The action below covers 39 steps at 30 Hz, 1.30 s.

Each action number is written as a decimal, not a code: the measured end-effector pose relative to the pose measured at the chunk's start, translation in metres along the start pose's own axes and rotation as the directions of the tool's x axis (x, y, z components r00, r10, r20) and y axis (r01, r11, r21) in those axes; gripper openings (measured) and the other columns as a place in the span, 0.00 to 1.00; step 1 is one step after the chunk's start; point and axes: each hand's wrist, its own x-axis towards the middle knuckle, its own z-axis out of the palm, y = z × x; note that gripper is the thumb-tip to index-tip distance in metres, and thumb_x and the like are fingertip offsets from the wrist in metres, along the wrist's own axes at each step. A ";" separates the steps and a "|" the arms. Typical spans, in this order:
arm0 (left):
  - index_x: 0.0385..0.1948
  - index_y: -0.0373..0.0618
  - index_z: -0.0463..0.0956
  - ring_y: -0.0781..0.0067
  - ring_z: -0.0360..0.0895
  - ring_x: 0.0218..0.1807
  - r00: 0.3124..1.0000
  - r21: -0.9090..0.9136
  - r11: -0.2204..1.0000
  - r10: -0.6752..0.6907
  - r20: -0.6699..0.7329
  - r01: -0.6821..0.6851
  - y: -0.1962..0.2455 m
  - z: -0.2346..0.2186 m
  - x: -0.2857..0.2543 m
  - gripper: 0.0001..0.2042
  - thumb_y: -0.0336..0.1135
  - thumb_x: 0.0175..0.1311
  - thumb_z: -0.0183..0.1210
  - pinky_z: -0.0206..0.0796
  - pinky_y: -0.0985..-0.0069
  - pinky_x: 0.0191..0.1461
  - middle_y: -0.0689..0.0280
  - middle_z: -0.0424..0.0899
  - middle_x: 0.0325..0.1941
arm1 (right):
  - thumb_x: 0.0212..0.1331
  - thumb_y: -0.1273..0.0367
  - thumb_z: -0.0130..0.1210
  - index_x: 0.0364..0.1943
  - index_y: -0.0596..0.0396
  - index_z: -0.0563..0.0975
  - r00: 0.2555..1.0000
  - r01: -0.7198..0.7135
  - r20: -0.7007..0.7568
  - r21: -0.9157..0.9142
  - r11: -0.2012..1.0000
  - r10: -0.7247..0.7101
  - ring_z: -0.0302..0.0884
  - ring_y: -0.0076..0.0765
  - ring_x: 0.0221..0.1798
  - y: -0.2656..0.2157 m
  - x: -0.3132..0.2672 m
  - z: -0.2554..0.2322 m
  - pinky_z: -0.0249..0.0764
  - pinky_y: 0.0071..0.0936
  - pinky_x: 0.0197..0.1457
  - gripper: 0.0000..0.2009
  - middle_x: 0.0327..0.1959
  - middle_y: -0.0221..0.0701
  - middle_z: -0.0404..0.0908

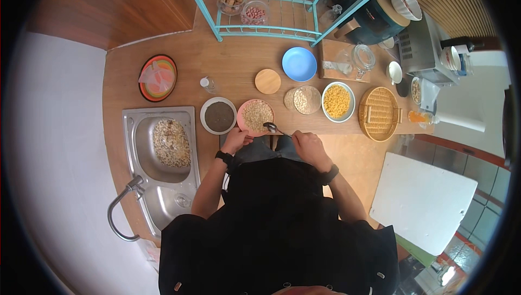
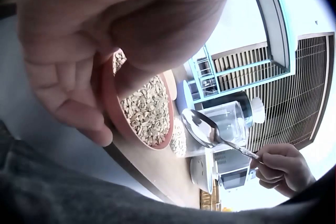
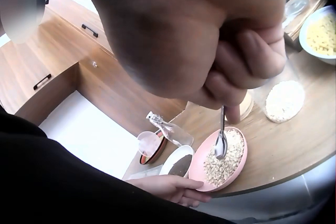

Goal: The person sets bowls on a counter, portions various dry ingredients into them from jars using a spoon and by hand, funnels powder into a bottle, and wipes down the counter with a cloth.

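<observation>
A pink bowl of pale flakes, which look like rolled oats, stands near the counter's front edge. My left hand grips its near rim, with the thumb over the inside and the fingers curled outside. My right hand holds a metal spoon by its handle. The spoon's bowl hangs over the right side of the pink bowl in the head view. In the left wrist view the spoon's bowl shows shiny bare metal.
Left of the pink bowl stands a white bowl of dark grains, beside the sink. To the right are a clear jar of flakes, a bowl of yellow pasta and a wicker tray. Behind sit a wooden lid and blue plate.
</observation>
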 end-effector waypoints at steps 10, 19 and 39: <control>0.47 0.30 0.75 0.65 0.86 0.38 0.991 0.040 0.992 0.113 0.077 -0.116 0.074 -0.013 -0.050 0.12 0.29 0.68 0.51 0.80 0.74 0.42 0.54 0.85 0.41 | 0.64 0.72 0.58 0.38 0.61 0.82 0.969 -0.073 -0.150 0.588 0.806 0.198 0.84 0.42 0.31 -0.006 -0.017 -0.035 0.76 0.34 0.35 0.06 0.30 0.42 0.84; 0.44 0.28 0.76 0.67 0.86 0.37 0.945 0.043 0.964 0.246 0.217 -0.261 0.155 0.020 -0.079 0.14 0.33 0.68 0.51 0.79 0.75 0.42 0.54 0.86 0.37 | 0.69 0.66 0.57 0.42 0.63 0.81 0.847 0.045 -0.433 0.639 0.768 0.310 0.78 0.23 0.27 -0.021 0.003 -0.074 0.73 0.24 0.30 0.11 0.26 0.33 0.83; 0.40 0.28 0.77 0.66 0.85 0.34 0.935 0.111 0.964 0.201 0.294 -0.242 0.189 0.058 -0.057 0.14 0.34 0.66 0.51 0.78 0.74 0.40 0.52 0.86 0.36 | 0.74 0.65 0.49 0.42 0.66 0.78 0.901 0.062 -0.187 0.948 0.311 0.391 0.86 0.31 0.36 0.036 0.042 -0.062 0.81 0.26 0.42 0.14 0.34 0.40 0.87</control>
